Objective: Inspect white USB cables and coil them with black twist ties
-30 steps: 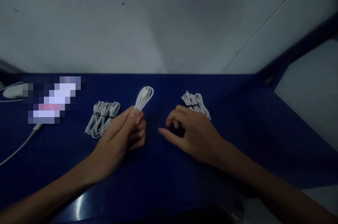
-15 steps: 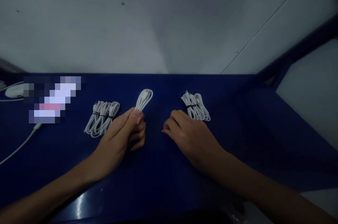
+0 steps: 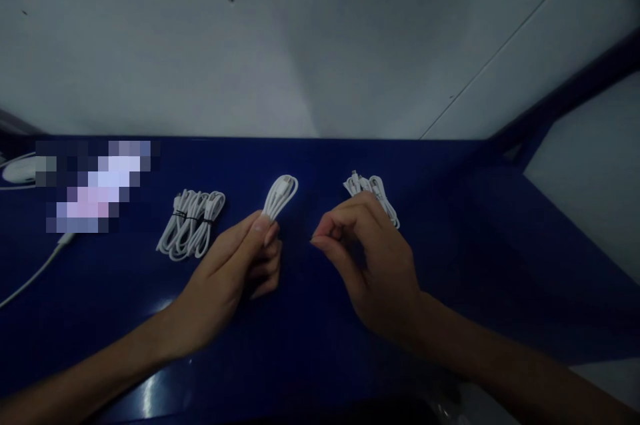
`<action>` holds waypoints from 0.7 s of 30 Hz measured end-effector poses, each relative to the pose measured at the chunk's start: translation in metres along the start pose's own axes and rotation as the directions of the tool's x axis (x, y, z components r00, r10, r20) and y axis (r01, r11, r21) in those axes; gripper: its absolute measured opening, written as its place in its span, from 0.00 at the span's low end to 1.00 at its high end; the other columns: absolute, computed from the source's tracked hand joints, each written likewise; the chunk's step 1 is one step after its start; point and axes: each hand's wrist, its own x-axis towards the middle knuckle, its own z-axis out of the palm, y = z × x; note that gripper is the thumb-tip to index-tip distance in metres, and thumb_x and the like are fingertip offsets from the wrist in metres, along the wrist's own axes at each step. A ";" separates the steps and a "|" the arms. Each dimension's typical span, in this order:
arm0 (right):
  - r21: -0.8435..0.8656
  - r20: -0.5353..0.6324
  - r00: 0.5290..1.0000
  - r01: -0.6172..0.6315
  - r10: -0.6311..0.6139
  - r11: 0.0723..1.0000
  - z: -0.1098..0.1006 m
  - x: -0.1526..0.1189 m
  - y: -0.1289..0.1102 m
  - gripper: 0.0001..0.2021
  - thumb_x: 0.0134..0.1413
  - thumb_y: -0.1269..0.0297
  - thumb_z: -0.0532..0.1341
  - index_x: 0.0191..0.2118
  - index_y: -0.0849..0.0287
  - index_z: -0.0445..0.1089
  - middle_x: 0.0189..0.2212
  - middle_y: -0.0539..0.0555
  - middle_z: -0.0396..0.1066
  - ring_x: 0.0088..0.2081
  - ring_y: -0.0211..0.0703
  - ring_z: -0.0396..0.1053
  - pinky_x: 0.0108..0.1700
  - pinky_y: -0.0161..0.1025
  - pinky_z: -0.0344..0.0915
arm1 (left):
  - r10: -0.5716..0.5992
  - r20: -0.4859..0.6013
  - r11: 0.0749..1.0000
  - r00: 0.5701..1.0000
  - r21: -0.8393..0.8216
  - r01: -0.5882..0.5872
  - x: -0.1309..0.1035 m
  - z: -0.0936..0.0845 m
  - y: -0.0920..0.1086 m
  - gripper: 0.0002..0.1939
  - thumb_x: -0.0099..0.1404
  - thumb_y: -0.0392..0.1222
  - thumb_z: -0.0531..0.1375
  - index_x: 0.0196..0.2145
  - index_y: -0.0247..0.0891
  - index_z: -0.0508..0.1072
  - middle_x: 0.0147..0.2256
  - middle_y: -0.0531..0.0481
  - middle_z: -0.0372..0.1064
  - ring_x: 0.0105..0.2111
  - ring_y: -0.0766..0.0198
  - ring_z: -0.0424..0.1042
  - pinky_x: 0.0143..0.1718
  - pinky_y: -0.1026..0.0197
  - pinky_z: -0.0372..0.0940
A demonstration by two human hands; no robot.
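My left hand (image 3: 227, 271) is closed around a coiled white USB cable (image 3: 280, 195), its loops and a connector sticking up past the thumb. To the right, my right hand (image 3: 373, 251) is closed in a pinch, thumb against fingertips; anything between them is too small or hidden to make out. It is apart from the held cable. Behind my left hand lie several coiled white cables (image 3: 190, 225) side by side, with black ties around them. More coiled white cables (image 3: 383, 198) lie behind my right hand, which partly covers them.
Everything rests on a blue table (image 3: 280, 358) against a grey wall (image 3: 200, 51). At the left a blurred-out bright device (image 3: 107, 178) has a white cord (image 3: 37, 271) plugged into it, with a white rounded object (image 3: 20, 170) beside it. A blue frame stands at the right.
My right hand has turned and risen slightly, bringing its thumb and fingertip pinch into view and covering more of the right cables. My left hand, with the cable, has shifted slightly right and down.
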 end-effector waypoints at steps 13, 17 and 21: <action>-0.021 -0.009 1.000 -0.002 0.002 1.000 0.011 -0.010 0.000 0.06 0.73 0.77 0.66 0.46 0.58 0.72 0.36 0.48 0.67 0.35 0.35 0.67 0.34 0.35 0.69 | -0.137 0.169 0.984 0.976 -0.087 0.154 -0.018 0.019 0.000 0.22 0.83 0.59 0.55 0.35 0.41 0.64 0.29 0.59 0.50 0.25 0.68 0.48 0.24 0.66 0.55; -0.049 -0.073 0.997 0.029 -0.033 0.998 0.011 -0.012 -0.004 0.07 0.71 0.77 0.68 0.45 0.57 0.74 0.34 0.48 0.68 0.35 0.37 0.69 0.34 0.36 0.70 | -0.107 0.161 0.989 0.981 -0.084 0.122 -0.020 0.019 0.000 0.22 0.83 0.59 0.56 0.35 0.41 0.65 0.28 0.59 0.51 0.24 0.68 0.49 0.24 0.66 0.53; 0.014 -0.186 0.983 -0.011 0.014 1.000 0.014 -0.015 -0.007 0.12 0.65 0.76 0.73 0.45 0.54 0.72 0.37 0.47 0.71 0.34 0.38 0.69 0.36 0.40 0.71 | -0.121 0.151 0.979 0.981 -0.147 0.143 -0.022 0.016 -0.006 0.23 0.83 0.58 0.56 0.33 0.41 0.65 0.28 0.59 0.51 0.24 0.69 0.49 0.23 0.66 0.53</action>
